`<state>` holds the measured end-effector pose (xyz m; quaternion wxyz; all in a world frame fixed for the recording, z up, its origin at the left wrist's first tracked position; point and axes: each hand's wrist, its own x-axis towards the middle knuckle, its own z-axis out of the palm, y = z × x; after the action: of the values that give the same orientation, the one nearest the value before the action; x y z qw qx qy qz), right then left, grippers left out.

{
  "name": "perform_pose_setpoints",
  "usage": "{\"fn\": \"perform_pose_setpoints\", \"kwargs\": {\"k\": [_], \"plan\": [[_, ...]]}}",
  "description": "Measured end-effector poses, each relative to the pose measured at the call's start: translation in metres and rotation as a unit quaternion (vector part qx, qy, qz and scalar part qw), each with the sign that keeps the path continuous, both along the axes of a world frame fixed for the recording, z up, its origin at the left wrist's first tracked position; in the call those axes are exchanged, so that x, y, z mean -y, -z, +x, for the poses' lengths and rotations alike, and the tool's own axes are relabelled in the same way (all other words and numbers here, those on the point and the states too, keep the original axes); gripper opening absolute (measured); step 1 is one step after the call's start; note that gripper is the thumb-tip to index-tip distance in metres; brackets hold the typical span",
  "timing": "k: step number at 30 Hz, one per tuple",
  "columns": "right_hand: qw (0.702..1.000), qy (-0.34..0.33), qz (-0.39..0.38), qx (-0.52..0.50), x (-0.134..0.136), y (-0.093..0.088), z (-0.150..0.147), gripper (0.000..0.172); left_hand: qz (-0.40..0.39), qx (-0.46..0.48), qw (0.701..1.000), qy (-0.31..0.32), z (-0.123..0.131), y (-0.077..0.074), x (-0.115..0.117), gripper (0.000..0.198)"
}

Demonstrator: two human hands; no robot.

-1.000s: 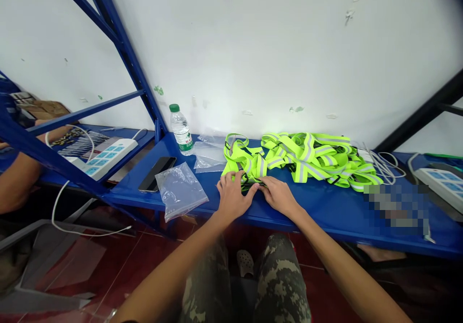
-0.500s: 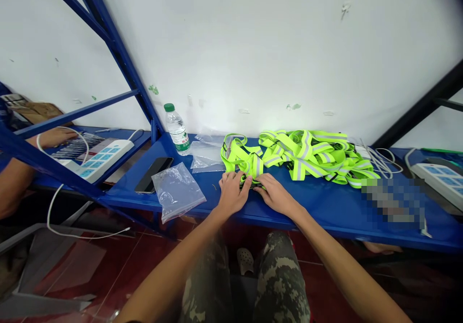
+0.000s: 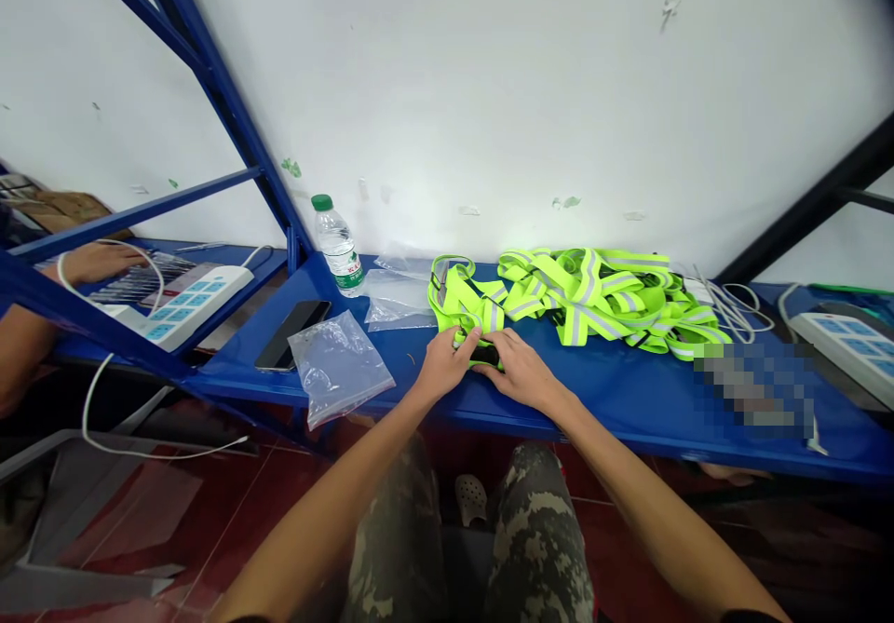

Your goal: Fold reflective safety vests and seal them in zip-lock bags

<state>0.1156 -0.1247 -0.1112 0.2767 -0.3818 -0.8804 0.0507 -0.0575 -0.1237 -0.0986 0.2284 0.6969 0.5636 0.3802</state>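
Near the front edge of the blue shelf (image 3: 629, 399), my left hand (image 3: 445, 362) is closed on a neon yellow strap (image 3: 457, 299) with a grey reflective stripe. My right hand (image 3: 515, 364) is closed on the same strap just to the right, and a black part shows between the hands. The rest of this strap lies loosely looped behind my fingers. A larger tangled pile of similar straps (image 3: 593, 292) lies behind and to the right. My fingertips are partly hidden.
Left of my hands are clear plastic bags (image 3: 342, 367), a black phone (image 3: 293, 334) and a water bottle (image 3: 339, 246). Power strips (image 3: 199, 306) and cables lie at both sides. Another person's hand (image 3: 104, 260) is at the far left, beyond the blue frame (image 3: 234, 111).
My hands have shifted slightly on the strap, and more of the black part now shows between them. The camera view has moved a little.
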Motion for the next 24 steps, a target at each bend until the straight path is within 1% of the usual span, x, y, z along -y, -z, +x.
{"fn": "perform_pose_setpoints", "kwargs": {"k": [2,4,7,8,9,11,14,19,21,24], "plan": [[1.000,0.004,0.002,0.019,-0.002,0.000,0.001,0.028,-0.010,0.011,1.000,-0.004,0.002,-0.001,0.003,0.043],[1.000,-0.001,0.002,0.031,-0.002,-0.001,0.002,0.024,0.013,0.004,0.999,-0.041,0.004,-0.001,0.009,0.039],[0.999,-0.010,0.003,0.035,-0.001,-0.005,0.002,0.020,0.087,-0.079,0.985,-0.126,0.009,0.000,0.019,0.040],[0.999,-0.011,0.004,0.036,0.000,-0.006,0.002,0.020,0.105,-0.112,0.979,-0.138,0.010,0.000,0.021,0.037],[0.999,-0.011,0.004,0.040,0.000,-0.008,0.002,0.020,0.118,-0.134,0.975,-0.135,0.011,0.000,0.022,0.036],[0.999,-0.011,0.002,0.051,-0.001,-0.009,0.002,0.021,0.130,-0.139,0.976,-0.104,0.013,0.002,0.019,0.039],[0.997,-0.007,-0.005,0.072,-0.005,-0.011,0.003,0.023,0.126,-0.092,0.986,-0.065,0.013,0.004,0.009,0.042],[0.994,-0.003,-0.049,0.094,-0.014,-0.017,0.001,0.031,0.062,-0.011,0.997,-0.050,0.013,0.006,-0.006,0.038],[0.993,0.001,-0.073,0.097,-0.017,-0.018,0.000,0.034,0.036,0.003,0.998,-0.046,0.012,0.005,-0.011,0.039],[0.992,0.025,-0.092,0.087,-0.019,-0.018,-0.003,0.037,0.013,0.003,0.999,-0.033,0.011,0.003,-0.017,0.040]]}}
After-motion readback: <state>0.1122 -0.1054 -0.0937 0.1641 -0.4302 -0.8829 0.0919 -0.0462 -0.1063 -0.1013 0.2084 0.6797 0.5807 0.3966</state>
